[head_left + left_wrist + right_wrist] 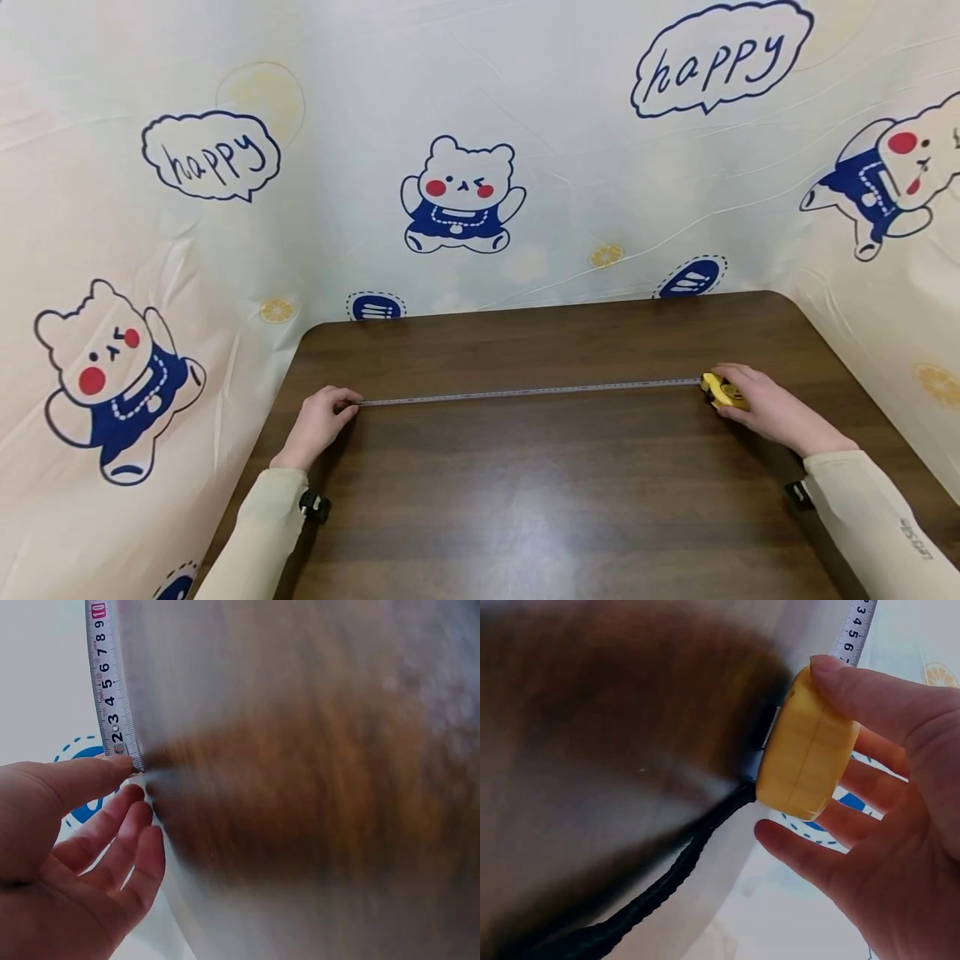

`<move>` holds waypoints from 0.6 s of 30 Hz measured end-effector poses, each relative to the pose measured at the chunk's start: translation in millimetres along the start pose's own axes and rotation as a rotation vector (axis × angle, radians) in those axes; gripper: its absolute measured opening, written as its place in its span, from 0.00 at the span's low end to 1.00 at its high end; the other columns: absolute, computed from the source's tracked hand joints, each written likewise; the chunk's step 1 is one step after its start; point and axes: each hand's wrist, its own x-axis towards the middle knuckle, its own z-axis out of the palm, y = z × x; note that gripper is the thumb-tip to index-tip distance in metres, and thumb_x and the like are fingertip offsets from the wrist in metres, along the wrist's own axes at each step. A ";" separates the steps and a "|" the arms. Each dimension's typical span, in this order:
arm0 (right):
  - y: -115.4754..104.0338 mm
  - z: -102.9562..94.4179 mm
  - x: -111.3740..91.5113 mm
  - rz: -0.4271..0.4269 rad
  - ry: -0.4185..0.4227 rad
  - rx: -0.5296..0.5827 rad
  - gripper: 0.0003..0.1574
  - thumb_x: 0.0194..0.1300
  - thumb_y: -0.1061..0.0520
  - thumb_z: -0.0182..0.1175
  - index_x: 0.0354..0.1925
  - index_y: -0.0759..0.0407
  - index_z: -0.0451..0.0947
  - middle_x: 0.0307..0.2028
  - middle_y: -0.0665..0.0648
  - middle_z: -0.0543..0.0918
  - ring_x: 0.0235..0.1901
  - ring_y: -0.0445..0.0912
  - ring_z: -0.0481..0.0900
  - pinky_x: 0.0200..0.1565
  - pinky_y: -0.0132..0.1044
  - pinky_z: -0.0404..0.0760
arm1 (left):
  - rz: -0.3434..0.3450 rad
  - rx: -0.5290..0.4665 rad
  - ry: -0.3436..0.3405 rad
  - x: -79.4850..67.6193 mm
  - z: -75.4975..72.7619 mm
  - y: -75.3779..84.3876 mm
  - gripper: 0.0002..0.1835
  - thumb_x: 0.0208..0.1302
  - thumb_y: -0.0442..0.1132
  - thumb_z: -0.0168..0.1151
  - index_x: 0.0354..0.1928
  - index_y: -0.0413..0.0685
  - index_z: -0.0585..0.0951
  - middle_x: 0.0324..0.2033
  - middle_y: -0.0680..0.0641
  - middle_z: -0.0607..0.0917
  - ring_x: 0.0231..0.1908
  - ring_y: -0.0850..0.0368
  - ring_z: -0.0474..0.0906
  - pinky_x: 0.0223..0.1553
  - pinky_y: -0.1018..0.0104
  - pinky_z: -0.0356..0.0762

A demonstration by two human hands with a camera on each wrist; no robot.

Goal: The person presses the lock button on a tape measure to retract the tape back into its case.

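A yellow tape measure (722, 392) is in the person's right hand (772, 408), over the right part of the brown table. Its pale blade (525, 392) runs nearly straight across to the left hand (315, 427). Thumb and finger of the left hand pinch the blade's end, close by the low numbers on the blade (111, 697) in the left wrist view. In the right wrist view, the thumb lies on the top of the yellow case (806, 750), with fingers behind it. A black strap (675, 870) hangs from the case.
The wood-grain table (525, 492) has rounded far corners. Behind and beside it hangs a pale printed curtain (555, 158) with bears and speech bubbles. Black bands (313, 506) sit on both wrists, over long pale sleeves (258, 533).
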 end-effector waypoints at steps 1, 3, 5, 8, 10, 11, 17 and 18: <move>-0.2 0.2 1.4 -0.021 0.007 0.001 0.37 0.62 0.63 0.74 0.63 0.76 0.70 0.58 0.80 0.75 0.55 0.72 0.75 0.57 0.70 0.74 | -0.002 -0.002 0.002 -0.2 -0.4 -0.5 0.06 0.66 0.27 0.68 0.42 0.40 0.89 0.40 0.39 0.87 0.41 0.42 0.82 0.47 0.43 0.80; -0.1 1.1 3.2 -0.068 0.030 0.004 0.36 0.60 0.66 0.74 0.62 0.74 0.70 0.54 0.77 0.77 0.52 0.70 0.77 0.54 0.69 0.76 | -0.004 -0.002 0.004 -0.8 -1.5 -1.5 0.06 0.66 0.27 0.69 0.41 0.41 0.89 0.40 0.39 0.87 0.41 0.42 0.82 0.47 0.43 0.80; 1.4 2.6 2.4 -0.125 0.070 0.010 0.35 0.56 0.68 0.75 0.60 0.69 0.71 0.51 0.73 0.79 0.49 0.67 0.78 0.50 0.67 0.78 | -0.002 -0.006 0.005 -0.9 -1.5 -2.2 0.05 0.66 0.27 0.69 0.40 0.41 0.89 0.40 0.40 0.88 0.42 0.42 0.82 0.47 0.43 0.80; 2.8 4.1 1.0 -0.179 0.105 0.023 0.34 0.53 0.71 0.77 0.56 0.62 0.73 0.48 0.68 0.79 0.47 0.64 0.78 0.47 0.66 0.79 | 0.005 -0.004 0.008 -1.6 -1.3 -4.8 0.05 0.66 0.27 0.69 0.40 0.42 0.89 0.39 0.40 0.88 0.42 0.42 0.83 0.47 0.43 0.80; 3.9 4.8 0.1 -0.193 0.110 0.017 0.32 0.52 0.70 0.78 0.53 0.58 0.76 0.48 0.65 0.79 0.47 0.63 0.78 0.46 0.65 0.80 | 0.011 -0.002 0.009 -2.2 -1.0 -6.5 0.05 0.66 0.28 0.69 0.40 0.42 0.90 0.39 0.41 0.88 0.42 0.42 0.83 0.47 0.43 0.80; 4.5 4.8 0.0 -0.197 0.108 0.013 0.31 0.52 0.70 0.78 0.51 0.57 0.77 0.48 0.65 0.79 0.47 0.62 0.78 0.46 0.65 0.80 | 0.015 -0.001 0.009 -2.4 -1.0 -7.4 0.05 0.66 0.28 0.69 0.40 0.42 0.89 0.39 0.41 0.88 0.42 0.43 0.83 0.47 0.43 0.80; 8.4 6.3 -1.3 -0.277 0.157 -0.055 0.24 0.50 0.68 0.79 0.45 0.57 0.83 0.46 0.65 0.79 0.43 0.61 0.79 0.43 0.61 0.79 | 0.032 -0.004 0.029 -2.5 -0.2 -7.1 0.05 0.65 0.27 0.69 0.40 0.42 0.90 0.38 0.41 0.89 0.42 0.42 0.84 0.47 0.42 0.80; 9.1 6.4 -1.8 -0.283 0.162 -0.061 0.23 0.50 0.68 0.79 0.44 0.56 0.83 0.46 0.66 0.79 0.43 0.61 0.79 0.43 0.61 0.79 | 0.038 -0.004 0.032 -2.7 -0.1 -6.3 0.05 0.65 0.27 0.69 0.39 0.41 0.90 0.38 0.41 0.89 0.42 0.41 0.84 0.47 0.42 0.80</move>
